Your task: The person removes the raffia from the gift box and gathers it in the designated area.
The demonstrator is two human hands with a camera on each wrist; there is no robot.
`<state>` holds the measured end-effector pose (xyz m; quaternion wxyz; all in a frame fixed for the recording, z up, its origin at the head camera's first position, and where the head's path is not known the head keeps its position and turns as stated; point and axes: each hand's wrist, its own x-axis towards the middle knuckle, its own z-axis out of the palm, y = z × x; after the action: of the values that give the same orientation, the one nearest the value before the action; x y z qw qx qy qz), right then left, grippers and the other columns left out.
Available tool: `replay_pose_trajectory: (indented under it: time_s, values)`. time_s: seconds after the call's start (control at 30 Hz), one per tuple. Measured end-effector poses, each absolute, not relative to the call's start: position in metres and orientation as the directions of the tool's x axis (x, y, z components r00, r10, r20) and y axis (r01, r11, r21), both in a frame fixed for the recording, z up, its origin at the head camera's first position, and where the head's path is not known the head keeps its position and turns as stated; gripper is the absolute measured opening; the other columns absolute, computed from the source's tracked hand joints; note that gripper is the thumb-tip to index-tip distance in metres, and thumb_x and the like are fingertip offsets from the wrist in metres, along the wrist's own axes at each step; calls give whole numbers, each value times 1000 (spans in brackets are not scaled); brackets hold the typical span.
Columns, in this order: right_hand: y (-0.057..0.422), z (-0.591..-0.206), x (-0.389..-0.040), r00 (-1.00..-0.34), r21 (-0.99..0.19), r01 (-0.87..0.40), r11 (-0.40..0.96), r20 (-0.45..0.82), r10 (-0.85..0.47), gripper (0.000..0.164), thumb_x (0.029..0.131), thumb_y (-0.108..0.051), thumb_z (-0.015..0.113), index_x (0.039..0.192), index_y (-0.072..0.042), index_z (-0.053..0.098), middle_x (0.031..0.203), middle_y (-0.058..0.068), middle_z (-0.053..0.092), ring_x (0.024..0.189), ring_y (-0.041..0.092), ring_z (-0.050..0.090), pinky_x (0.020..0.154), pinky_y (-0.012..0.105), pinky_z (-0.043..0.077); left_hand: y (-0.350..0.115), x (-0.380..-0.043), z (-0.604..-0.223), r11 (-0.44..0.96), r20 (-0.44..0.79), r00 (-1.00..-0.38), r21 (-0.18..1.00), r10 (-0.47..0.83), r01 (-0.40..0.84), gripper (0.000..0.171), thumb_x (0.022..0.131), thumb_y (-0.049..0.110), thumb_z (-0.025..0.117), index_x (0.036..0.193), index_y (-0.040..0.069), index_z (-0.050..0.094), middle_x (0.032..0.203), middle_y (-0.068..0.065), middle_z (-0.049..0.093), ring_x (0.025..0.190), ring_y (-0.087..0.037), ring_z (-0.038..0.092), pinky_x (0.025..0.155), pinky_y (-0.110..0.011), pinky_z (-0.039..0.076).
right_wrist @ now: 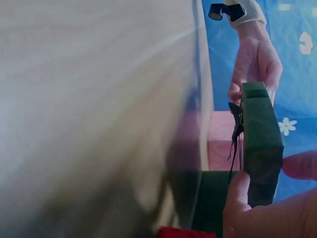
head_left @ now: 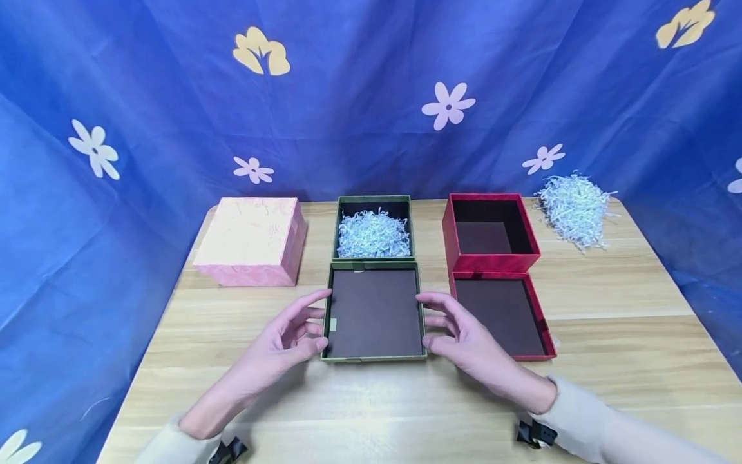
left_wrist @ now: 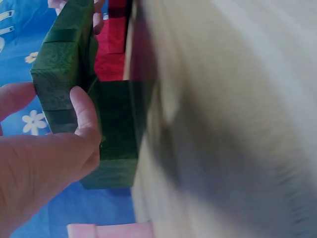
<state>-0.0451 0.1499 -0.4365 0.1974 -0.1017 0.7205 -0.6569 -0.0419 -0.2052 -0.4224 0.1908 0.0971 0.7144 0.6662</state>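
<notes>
Between both hands, the green box lid (head_left: 373, 309) is held with its dark inside facing up. My left hand (head_left: 284, 341) grips its left wall, the thumb and fingertips spread along it. On the opposite wall my right hand (head_left: 464, 338) holds it the same way. Both wrist views show the lid (right_wrist: 262, 129) raised off the table, and a dark ribbon bow (right_wrist: 236, 121) hangs under it in the right wrist view. Just behind the lid stands the open green box (head_left: 335, 225), with pale blue shredded paper (head_left: 373, 235) inside.
A closed pink box (head_left: 249, 235) stands at the left. On the right are an open red box (head_left: 493, 263) and its upturned red lid (head_left: 501, 316). A loose heap of pale blue shredded paper (head_left: 576, 209) lies at the back right, before a blue flowered curtain (head_left: 359, 116).
</notes>
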Motion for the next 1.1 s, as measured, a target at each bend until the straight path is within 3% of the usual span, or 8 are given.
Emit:
replay_pose_trajectory:
  time_s: [0.2, 0.3, 0.67, 0.83, 0.93, 1.1]
  values:
    - [142, -448, -46, -901, -973, 130, 189, -196, -388, 69, 98, -8, 74, 161, -17, 49, 164, 10, 46, 139, 34, 55, 104, 44, 51, -210, -43, -436, 108, -240, -881, 971, 408, -215, 79, 105, 8, 73, 173, 19, 34, 168, -24, 38, 146, -43, 48, 107, -30, 51]
    - [140, -449, -46, -905, -970, 128, 206, -200, -375, 67, 98, -7, 74, 160, -14, 50, 162, 12, 49, 139, 35, 56, 102, 43, 52, -210, -43, -440, 118, -285, -870, 958, 402, -260, 81, 105, 7, 72, 174, 18, 31, 173, -23, 31, 150, -45, 41, 109, -28, 48]
    - [128, -457, -44, -912, -952, 177, 248, -254, -321, 70, 95, -1, 70, 161, -12, 50, 160, 15, 49, 139, 36, 55, 101, 41, 53, -205, -46, -446, 184, -311, -878, 948, 365, -260, 82, 101, -5, 70, 172, 13, 33, 176, -22, 26, 109, -26, 64, 91, -27, 55]
    - [125, -459, -42, -910, -954, 205, 219, -268, -316, 73, 94, 2, 69, 162, -10, 47, 155, 19, 51, 135, 35, 59, 100, 39, 54, -204, -47, -447, 218, -304, -877, 947, 373, -236, 83, 101, -3, 71, 172, 13, 33, 178, -21, 22, 104, -25, 64, 88, -26, 55]
    - [124, -459, -42, -903, -957, 221, 190, -274, -331, 73, 96, 1, 68, 164, -7, 43, 156, 24, 50, 133, 38, 62, 106, 45, 53, -203, -47, -447, 225, -310, -876, 944, 370, -240, 83, 101, -4, 70, 173, 13, 33, 178, -20, 21, 102, -25, 63, 87, -26, 55]
    - [121, -453, -43, -902, -952, 239, 191, -291, -319, 73, 98, -6, 69, 165, -9, 41, 166, 25, 42, 145, 41, 53, 115, 56, 45, -202, -47, -447, 206, -310, -875, 947, 372, -248, 86, 100, -5, 68, 174, 12, 28, 179, -22, 17, 99, -23, 63, 83, -27, 56]
